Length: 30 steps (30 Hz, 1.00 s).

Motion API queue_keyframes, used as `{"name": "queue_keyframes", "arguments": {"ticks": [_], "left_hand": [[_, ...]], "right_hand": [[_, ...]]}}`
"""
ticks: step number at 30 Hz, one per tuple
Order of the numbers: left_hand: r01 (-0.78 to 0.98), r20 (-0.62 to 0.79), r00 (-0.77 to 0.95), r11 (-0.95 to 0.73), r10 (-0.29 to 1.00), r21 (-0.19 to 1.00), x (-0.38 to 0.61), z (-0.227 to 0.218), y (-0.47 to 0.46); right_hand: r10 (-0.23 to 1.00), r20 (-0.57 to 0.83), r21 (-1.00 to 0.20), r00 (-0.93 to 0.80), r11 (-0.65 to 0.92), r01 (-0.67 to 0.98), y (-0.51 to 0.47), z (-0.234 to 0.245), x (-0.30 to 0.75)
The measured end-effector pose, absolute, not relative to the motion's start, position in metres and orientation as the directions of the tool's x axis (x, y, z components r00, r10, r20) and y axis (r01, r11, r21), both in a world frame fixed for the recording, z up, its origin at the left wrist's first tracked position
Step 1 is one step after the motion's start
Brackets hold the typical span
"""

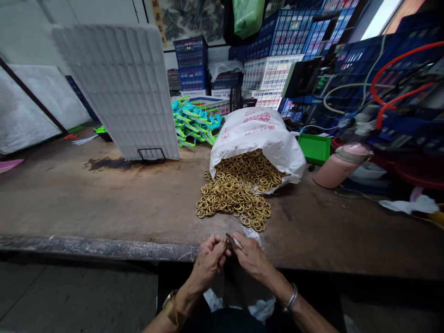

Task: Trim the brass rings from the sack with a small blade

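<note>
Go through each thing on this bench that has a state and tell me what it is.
Left hand, closed on small metal piece.
Right hand, closed on the same piece.
White sack, on its side, mouth open, contents spilling out.
Brass rings, loose heap on the table.
White grid tray, standing on edge.
Pink flask, lying on its side.
</note>
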State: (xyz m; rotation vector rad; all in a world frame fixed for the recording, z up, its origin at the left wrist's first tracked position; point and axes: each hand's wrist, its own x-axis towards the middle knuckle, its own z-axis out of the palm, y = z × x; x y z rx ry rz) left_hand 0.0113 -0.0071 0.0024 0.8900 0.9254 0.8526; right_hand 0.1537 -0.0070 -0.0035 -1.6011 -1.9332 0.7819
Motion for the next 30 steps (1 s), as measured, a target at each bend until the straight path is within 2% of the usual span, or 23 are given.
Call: {"name": "queue_keyframes", "arguments": {"ticks": [2, 5, 10, 13, 17, 22, 27, 30], "left_hand": [[-0.213, -0.291, 0.346, 0.377, 0.892, 0.901, 0.012, 0.005, -0.008], [-0.21, -0.275, 0.333, 0.355, 0.902, 0.911, 0.014, 0.005, -0.008], [-0.166, -0.22, 0.291, 0.275, 0.931, 0.947, 0.012, -0.004, -0.006], [-0.129, -0.215, 0.306, 0.264, 0.927, 0.956, 0.01, -0.001, -0.009], [-0.123, -0.244, 0.403, 0.317, 0.882, 0.941, 0.008, 0.014, -0.02], [-0.339, -0.276, 0.476, 0.464, 0.835, 0.819, 0.012, 0.016, -0.025], [-0.46, -0.302, 0.477, 0.528, 0.825, 0.714, 0.013, 0.008, -0.02], [-0.522, -0.337, 0.489, 0.579, 0.805, 0.626, 0.01, 0.007, -0.016]], "right_hand": [[0.967, 0.027, -0.62, -0.254, 0.215, 0.754, -0.011, -0.005, 0.153], [0.962, 0.032, -0.516, -0.273, 0.249, 0.819, -0.015, -0.009, 0.152], [0.961, 0.067, -0.433, -0.269, 0.271, 0.86, -0.014, -0.019, 0.151], [0.97, 0.029, -0.387, -0.241, 0.233, 0.892, -0.011, -0.019, 0.152], [0.997, -0.014, -0.304, -0.078, 0.07, 0.95, -0.002, -0.01, 0.161], [0.995, 0.084, -0.227, 0.053, -0.033, 0.973, 0.011, 0.001, 0.173], [0.995, 0.042, -0.13, 0.093, -0.087, 0.988, 0.019, -0.004, 0.177], [0.995, 0.059, -0.128, 0.079, -0.071, 0.989, 0.02, -0.008, 0.18]]}}
